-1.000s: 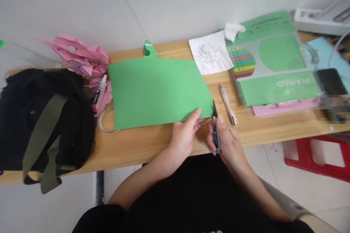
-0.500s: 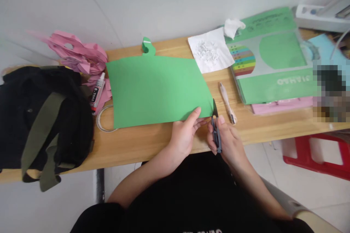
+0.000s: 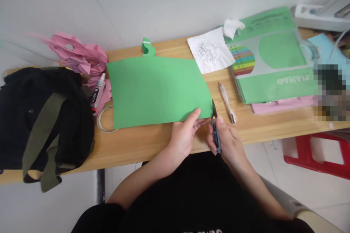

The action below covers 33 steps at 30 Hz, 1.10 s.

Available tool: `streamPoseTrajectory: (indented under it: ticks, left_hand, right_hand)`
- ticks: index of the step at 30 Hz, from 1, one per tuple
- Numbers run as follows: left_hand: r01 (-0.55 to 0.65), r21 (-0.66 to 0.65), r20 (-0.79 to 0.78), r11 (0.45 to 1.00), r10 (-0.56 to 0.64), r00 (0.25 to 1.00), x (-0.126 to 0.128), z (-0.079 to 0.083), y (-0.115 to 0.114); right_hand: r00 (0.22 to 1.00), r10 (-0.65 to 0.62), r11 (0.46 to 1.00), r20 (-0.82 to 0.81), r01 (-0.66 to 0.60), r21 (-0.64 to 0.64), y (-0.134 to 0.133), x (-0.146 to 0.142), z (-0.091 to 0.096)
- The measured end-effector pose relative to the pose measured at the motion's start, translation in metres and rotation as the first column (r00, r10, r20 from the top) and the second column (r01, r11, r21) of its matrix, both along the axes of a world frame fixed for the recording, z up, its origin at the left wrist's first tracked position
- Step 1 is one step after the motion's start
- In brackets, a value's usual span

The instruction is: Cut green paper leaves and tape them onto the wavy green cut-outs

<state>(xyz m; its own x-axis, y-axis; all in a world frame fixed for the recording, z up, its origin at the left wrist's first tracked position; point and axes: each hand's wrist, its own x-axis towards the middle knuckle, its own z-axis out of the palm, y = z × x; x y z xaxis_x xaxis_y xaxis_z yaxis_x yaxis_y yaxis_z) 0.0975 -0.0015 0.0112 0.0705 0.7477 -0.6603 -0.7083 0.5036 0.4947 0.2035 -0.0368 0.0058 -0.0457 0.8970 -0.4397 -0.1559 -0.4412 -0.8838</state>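
"What were your hands doing?"

"My left hand was closed on the near edge of a green sheet, pinching it toward its right end. My right hand was wrapped around a pair of scissors, their dark blades at the sheet's right edge."

"Where did the sheet lie?"

"Ahead of my left hand and stretching off to its left, over the wooden table."

"And beyond that?"

"A pen lay just past my right hand, with white paper bearing scraps farther ahead. Left of my left hand sat a tape roll and a black bag."
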Motion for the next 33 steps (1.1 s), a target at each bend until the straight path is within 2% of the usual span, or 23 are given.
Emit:
streamPoseTrajectory:
  ticks: [16,33]
  left_hand:
    - [0.042,-0.025,-0.015,0.999,-0.043,0.999,-0.006,-0.002,-0.011]
    - [0.084,-0.038,-0.023,0.996,-0.084,0.996,-0.008,-0.003,-0.013]
  right_hand:
    - [0.992,0.105,0.988,-0.067,-0.112,-0.108,-0.005,0.013,0.004]
    - [0.987,0.140,0.982,-0.073,-0.148,-0.117,-0.008,0.020,0.005]
